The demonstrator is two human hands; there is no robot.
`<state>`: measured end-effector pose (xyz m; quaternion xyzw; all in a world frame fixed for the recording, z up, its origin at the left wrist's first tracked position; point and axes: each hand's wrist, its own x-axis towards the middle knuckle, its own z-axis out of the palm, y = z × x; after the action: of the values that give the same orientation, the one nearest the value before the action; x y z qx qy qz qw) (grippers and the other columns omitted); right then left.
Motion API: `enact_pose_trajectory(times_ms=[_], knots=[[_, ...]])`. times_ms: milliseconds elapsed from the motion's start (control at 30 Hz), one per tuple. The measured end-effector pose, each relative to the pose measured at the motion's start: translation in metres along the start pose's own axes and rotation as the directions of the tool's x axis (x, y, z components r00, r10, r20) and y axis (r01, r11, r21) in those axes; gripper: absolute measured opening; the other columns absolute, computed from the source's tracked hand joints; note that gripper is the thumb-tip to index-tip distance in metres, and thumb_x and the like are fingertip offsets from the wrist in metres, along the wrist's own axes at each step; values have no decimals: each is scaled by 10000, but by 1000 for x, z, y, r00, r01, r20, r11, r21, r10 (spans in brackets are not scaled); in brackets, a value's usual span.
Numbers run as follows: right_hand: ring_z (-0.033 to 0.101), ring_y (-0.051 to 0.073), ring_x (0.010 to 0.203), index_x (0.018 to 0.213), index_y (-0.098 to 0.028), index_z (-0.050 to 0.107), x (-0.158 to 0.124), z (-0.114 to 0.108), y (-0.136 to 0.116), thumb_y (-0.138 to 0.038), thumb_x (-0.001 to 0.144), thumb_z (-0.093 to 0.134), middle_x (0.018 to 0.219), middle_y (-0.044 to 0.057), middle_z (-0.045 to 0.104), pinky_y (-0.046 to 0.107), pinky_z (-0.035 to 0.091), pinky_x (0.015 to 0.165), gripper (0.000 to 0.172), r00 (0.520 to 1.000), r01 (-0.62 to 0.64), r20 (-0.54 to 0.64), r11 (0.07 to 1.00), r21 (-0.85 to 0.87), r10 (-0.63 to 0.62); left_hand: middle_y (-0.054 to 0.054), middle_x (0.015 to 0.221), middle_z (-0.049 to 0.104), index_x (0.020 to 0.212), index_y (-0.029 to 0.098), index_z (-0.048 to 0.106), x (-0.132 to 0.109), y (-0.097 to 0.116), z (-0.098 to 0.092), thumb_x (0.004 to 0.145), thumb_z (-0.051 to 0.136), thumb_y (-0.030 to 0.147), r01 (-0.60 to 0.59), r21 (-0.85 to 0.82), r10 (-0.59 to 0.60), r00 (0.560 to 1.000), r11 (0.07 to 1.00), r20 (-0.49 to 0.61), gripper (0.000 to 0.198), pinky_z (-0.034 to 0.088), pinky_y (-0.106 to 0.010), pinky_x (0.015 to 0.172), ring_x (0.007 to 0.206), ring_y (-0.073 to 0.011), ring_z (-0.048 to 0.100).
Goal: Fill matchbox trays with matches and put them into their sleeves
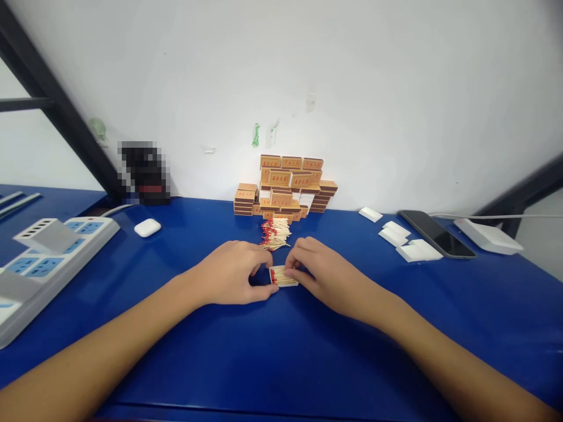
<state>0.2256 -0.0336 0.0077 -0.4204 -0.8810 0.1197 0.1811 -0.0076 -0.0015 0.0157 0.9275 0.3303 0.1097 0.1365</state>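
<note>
A small white matchbox tray [284, 276] filled with red-tipped matches lies on the blue table [281, 351] between my hands. My left hand [233, 272] is curled, its fingertips pinching the tray's left end. My right hand [319, 269] is also curled, with fingers pressing on the tray's right side and top. Just behind the tray sits a loose pile of matches [275, 233]. Further back, against the white wall, stands a stack of several brown matchboxes [285, 186].
A white power strip [41, 258] lies at the left, with a white earbud case [147, 227] beside it. At the right are several white inner trays [407, 241], a black phone [437, 233] and a white flat device [488, 235].
</note>
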Motion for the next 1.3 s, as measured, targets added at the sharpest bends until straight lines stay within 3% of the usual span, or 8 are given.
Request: enact_pose_trajectory(times_ms=[333,533,667,867,1000,1300], knots=[[569,181,890,936,-210,653,0,2,7,-100,948,625,958,29,603,302,440,753,115,999,-27,-15,998,58,28,21,720,641,893,183,717,-2,2,1,850,711,442,-12,-19,12,1000,1000,3,263,329,-275,563,596,-124,528],[555,162,786,1031,-207,671,13,6,25,-165,1000,599,881,13,575,290,423,699,89,992,-42,-118,998,45,47,17,734,647,909,185,724,-2,1,-1,859,707,443,-13,2,13,1000,1000,28,263,328,-282,560,597,-126,526],[575,180,822,1193,-209,665,22,14,38,-170,1007,598,934,35,596,307,447,744,201,995,-15,-100,1000,-18,13,17,739,648,903,187,720,-1,2,0,860,707,444,-15,21,14,1000,1000,25,261,328,-285,566,597,-126,522],[604,185,863,1124,-207,659,25,21,36,-183,1011,604,1016,56,625,303,463,761,128,994,-10,-109,1000,-29,7,20,742,647,905,193,708,-2,2,0,868,693,446,-12,22,11,999,1000,30,256,323,-287,574,604,-132,522],[622,195,917,1229,-220,644,28,23,34,-214,1034,587,1074,66,619,313,480,795,203,994,14,-107,1000,-21,-17,19,741,640,864,187,684,-3,5,-1,866,691,444,-13,35,12,999,999,36,256,322,-291,575,604,-133,513],[588,169,852,990,-201,640,30,22,35,-194,1022,612,998,39,608,295,445,737,43,995,2,-103,1000,-11,-3,15,745,640,816,188,648,-4,18,2,867,690,438,-72,33,70,995,997,68,259,331,-295,568,617,-141,530]])
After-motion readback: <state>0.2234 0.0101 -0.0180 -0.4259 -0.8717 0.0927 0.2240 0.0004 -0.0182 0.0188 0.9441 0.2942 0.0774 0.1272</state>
